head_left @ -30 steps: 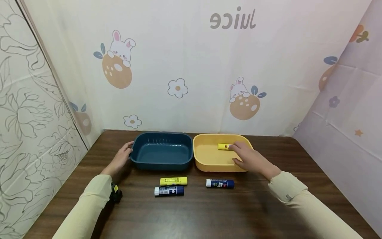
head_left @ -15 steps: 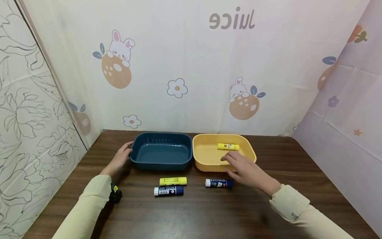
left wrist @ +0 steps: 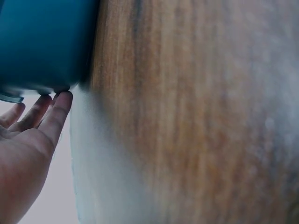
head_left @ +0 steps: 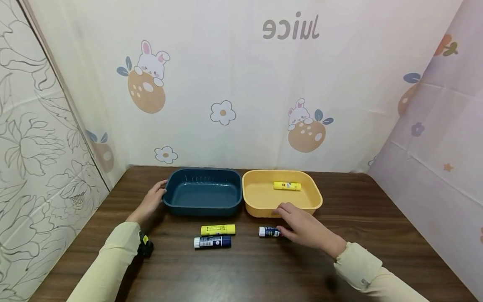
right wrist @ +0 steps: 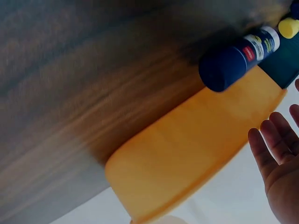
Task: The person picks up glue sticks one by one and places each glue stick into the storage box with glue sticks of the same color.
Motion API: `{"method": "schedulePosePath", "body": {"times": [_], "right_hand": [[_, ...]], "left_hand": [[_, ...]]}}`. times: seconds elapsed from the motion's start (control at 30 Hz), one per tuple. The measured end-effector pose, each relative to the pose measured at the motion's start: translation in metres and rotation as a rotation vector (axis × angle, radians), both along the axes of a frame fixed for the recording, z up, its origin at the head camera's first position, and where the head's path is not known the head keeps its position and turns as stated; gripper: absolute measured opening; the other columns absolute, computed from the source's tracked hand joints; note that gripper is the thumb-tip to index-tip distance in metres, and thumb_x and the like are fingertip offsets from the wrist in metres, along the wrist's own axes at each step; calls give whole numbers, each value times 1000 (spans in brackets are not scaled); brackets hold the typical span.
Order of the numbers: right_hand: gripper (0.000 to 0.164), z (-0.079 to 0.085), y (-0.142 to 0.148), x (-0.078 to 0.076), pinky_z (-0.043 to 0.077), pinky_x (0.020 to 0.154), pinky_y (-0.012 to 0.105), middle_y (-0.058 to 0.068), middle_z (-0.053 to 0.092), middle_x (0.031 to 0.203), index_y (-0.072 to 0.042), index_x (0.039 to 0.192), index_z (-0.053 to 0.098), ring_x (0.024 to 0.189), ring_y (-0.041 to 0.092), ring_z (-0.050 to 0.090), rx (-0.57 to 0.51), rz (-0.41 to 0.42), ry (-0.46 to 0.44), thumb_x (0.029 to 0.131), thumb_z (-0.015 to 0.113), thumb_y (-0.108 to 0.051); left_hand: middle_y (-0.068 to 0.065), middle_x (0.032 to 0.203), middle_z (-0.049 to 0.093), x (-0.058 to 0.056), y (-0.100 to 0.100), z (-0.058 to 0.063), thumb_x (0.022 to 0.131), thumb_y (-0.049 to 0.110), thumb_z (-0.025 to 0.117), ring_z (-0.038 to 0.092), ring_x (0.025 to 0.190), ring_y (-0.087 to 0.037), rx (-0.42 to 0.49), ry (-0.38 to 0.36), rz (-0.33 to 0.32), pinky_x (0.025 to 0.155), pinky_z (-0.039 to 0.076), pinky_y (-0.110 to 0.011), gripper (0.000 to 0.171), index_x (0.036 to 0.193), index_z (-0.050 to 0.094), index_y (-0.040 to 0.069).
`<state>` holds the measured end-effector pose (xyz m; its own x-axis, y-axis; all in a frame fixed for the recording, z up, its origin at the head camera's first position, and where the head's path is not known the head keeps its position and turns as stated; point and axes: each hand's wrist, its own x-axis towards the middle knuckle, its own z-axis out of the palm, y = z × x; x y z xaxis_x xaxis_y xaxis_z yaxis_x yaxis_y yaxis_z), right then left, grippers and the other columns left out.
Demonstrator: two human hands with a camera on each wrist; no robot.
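My left hand has its extended fingers against the left wall of the dark teal tray; in the left wrist view the fingertips meet the tray's side. Over a navy glue stick with a white end hovers my right hand, fingers spread and holding nothing. It covers the stick's dark end in the head view, while the right wrist view shows the whole glue stick apart from the fingers. Inside the yellow tray lies a yellow glue stick.
Left of centre, a second yellow glue stick lies just behind another navy glue stick. Both trays stand side by side near the back of the dark wooden table, before a printed curtain.
My right hand has drawn back from the yellow tray toward the navy glue stick in front, leaving the yellow glue stick lying in the tray. The left hand has stayed at the teal tray.
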<state>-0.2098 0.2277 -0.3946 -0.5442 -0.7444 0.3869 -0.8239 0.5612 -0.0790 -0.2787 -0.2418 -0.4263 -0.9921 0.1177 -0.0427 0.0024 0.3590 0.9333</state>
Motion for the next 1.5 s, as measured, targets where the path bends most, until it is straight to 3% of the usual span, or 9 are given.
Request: {"method": "schedulePosePath", "body": {"times": [0.73, 1.13, 1.5], "right_hand": [[31, -31, 3, 1, 50, 75, 32, -2, 54, 100, -8, 107, 61, 89, 10, 51, 119, -76, -78, 81, 75, -16], [30, -36, 3, 2, 51, 73, 33, 0, 55, 97, -6, 103, 62, 87, 12, 53, 112, -64, -21, 77, 77, -11], [26, -34, 1, 3, 50, 77, 33, -2, 56, 100, -10, 105, 61, 91, 11, 53, 148, -109, -94, 82, 73, -13]], "left_hand": [[-29, 147, 24, 0, -1, -3, 103, 17, 25, 29, 132, -43, 9, 3, 1, 106, 27, -57, 50, 149, 18, -2], [-29, 146, 25, 0, 0, -1, 103, 17, 25, 30, 131, -43, 9, 0, 2, 106, 27, -57, 50, 149, 17, -2], [-29, 141, 30, 0, 0, -2, 103, 17, 26, 32, 130, -42, 4, 5, 23, 106, 28, -57, 49, 149, 19, -2]]}}
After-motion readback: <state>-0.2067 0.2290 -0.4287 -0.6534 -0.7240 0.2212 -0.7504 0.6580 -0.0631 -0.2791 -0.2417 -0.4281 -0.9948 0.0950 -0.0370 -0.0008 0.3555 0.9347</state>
